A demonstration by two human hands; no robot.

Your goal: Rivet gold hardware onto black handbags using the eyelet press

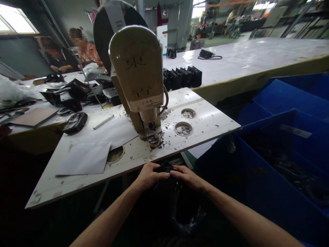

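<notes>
My left hand (149, 175) and my right hand (189, 177) meet just below the front edge of the machine table. Between them they grip a small black bag (166, 167), thumbs close together along its top. Gold-coloured metal shows at the bag beside my right fingers. A plastic-wrapped strap (189, 224) hangs below in the dark, and most of the bag is lost in shadow. Straight ahead of the hands stands a cream-coloured machine (138, 68), its head over a small round metal anvil (153, 139).
White paper (84, 157) and a black pouch (75, 122) lie on the white machine table (205, 137), which has round parts wells. Blue bins (282, 137) stand at right. Behind, black bags (183, 77) line a long table. Two people sit at far left.
</notes>
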